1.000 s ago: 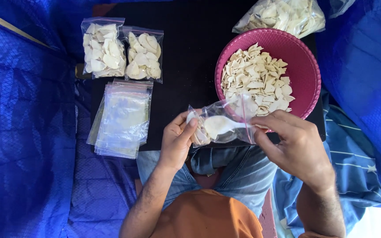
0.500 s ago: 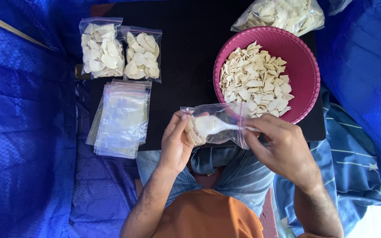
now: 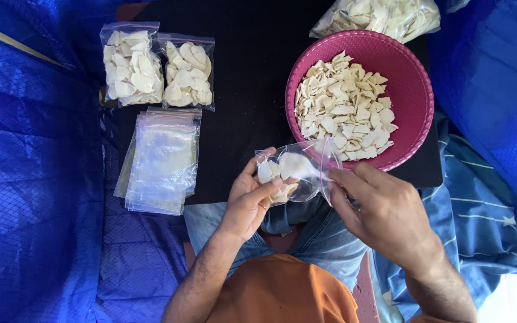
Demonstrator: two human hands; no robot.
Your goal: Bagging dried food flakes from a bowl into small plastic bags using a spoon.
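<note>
Small clear bag point(image 3: 291, 170) is cupped from below by left hand point(image 3: 252, 200), its mouth pinched wide by right hand point(image 3: 384, 209), just below pink bowl point(image 3: 417, 90), keeping chips point(image 3: 345, 107) close.

pink bowl point(image 3: 417, 90), cream chips point(image 3: 345, 107), blue tarp point(image 3: 31, 179), black mat point(image 3: 246, 90)

The small clear bag point(image 3: 291, 170) has tipped mouth-rightward between both hands, and it now seems to hold more pale chips.

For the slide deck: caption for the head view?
Both hands, left and right, hold a clear bag of pale chips beside a pink bowl.
</note>
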